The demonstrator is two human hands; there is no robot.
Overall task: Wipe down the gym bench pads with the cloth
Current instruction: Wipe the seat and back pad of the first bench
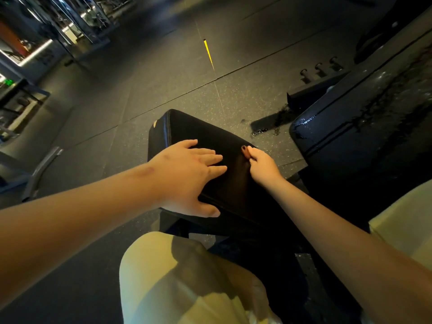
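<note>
A black seat pad (pixel 187 127) of the gym bench lies in the middle of the view, with a small worn spot at its far left corner. My left hand (pixel 189 176) rests flat on the pad, fingers spread and straight, thumb over the near edge. My right hand (pixel 261 164) is at the pad's right edge, its fingers curled and pinching a small fold of dark cloth (pixel 244 149). The cloth is almost the same colour as the pad, so how far it spreads is hard to tell. A longer black back pad (pixel 350 127) at the right is streaked with wet.
A wet patch (pixel 268 125) darkens the speckled rubber floor between the two pads. Weight pegs (pixel 320 70) stick up from a frame behind the back pad. Metal racks (pixel 70 31) stand at the far left. My knee in pale trousers (pixel 177 277) is just below the seat pad.
</note>
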